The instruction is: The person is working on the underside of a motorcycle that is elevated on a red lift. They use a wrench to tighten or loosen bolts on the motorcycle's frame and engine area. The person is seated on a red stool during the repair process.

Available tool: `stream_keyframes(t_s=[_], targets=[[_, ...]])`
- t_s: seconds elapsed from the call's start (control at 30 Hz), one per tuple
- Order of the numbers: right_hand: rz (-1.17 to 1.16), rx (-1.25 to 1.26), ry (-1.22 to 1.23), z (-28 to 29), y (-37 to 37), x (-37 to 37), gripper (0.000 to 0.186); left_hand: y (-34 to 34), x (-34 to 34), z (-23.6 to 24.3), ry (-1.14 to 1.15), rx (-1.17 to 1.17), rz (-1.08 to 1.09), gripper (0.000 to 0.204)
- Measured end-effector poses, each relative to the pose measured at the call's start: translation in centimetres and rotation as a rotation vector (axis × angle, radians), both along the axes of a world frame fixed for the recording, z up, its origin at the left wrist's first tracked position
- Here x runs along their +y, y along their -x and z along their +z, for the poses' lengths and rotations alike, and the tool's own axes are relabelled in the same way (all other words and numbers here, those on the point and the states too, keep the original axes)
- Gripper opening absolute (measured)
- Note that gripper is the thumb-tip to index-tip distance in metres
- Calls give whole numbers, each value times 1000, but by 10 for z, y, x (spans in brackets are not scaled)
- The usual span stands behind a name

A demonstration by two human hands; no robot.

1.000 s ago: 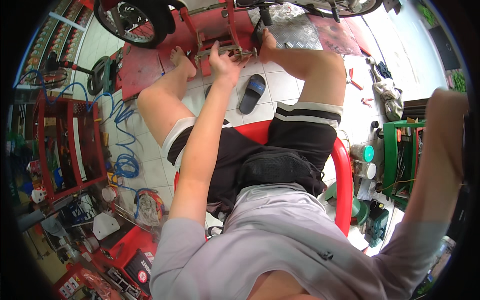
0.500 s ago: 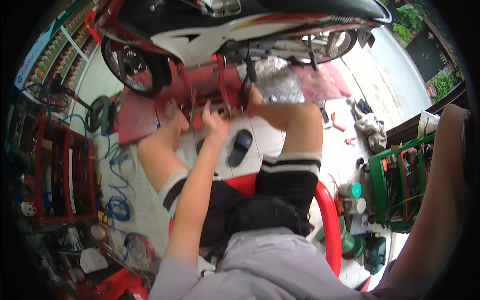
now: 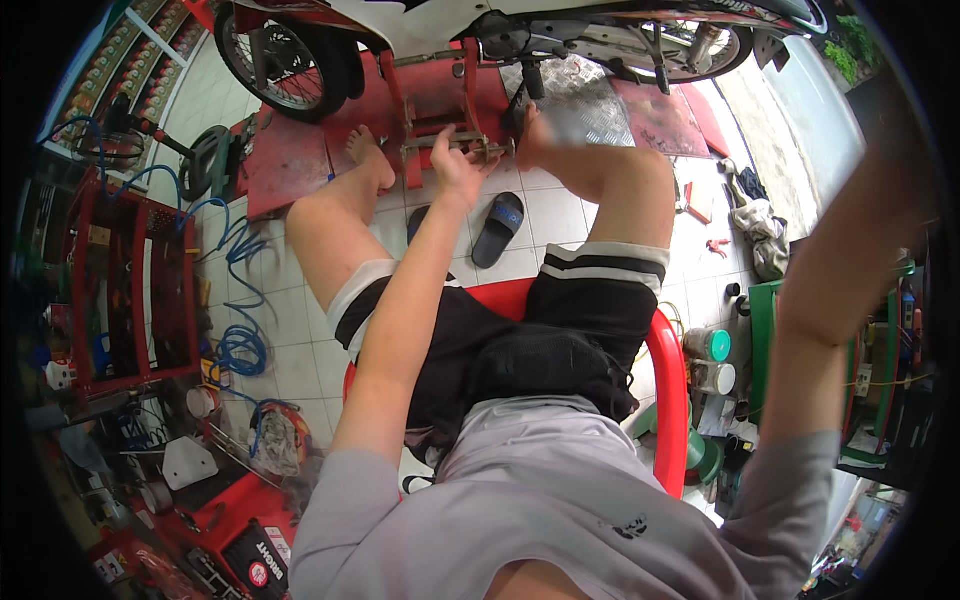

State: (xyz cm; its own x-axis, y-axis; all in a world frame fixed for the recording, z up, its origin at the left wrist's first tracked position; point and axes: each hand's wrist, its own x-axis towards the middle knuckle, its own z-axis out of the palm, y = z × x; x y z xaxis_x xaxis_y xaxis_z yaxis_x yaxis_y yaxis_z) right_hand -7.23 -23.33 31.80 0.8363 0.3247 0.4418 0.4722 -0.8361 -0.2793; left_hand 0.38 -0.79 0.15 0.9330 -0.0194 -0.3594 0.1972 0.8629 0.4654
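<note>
My left hand (image 3: pixel 460 175) reaches forward between my knees, palm turned partly up, with thumb and fingers apart. It is beside the lower crossbar of a red metal stand (image 3: pixel 470 95), below a motorcycle (image 3: pixel 430 30) with white and black panels. I cannot make out anything held in it, and whether the fingertips touch the stand is unclear. My right arm (image 3: pixel 830 270) is raised far out to the right, blurred, and its hand is lost beyond the dark rim. My bare feet rest on either side of the stand.
I sit on a red plastic chair (image 3: pixel 670 400). A dark sandal (image 3: pixel 498 230) lies on the tiles. At left are a red tool rack (image 3: pixel 130 370) and coiled blue hose (image 3: pixel 240 350); at right, a green cabinet (image 3: pixel 768 340), a teal-lidded jar (image 3: pixel 710 345) and a crumpled cloth (image 3: pixel 765 235).
My view has tilted downward, so the motorcycle sits higher in the picture. My right arm has swung forward and up. The left hand stays beside the stand with its fingers apart.
</note>
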Motion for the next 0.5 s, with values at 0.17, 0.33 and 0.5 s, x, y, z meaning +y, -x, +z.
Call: stream_keyframes(t_s=[0.17,0.33,0.5], targets=[[-15,399,-173,-118,-33,68,30,-3,-4,-25,1,-174,11,25],[198,932,-930,-299,-94,57,38,10,-11,-24,-196,-218,112,16],[297,1008,-1001,-300,-102,59,40,11,-13,-16,-320,-269,69,11]])
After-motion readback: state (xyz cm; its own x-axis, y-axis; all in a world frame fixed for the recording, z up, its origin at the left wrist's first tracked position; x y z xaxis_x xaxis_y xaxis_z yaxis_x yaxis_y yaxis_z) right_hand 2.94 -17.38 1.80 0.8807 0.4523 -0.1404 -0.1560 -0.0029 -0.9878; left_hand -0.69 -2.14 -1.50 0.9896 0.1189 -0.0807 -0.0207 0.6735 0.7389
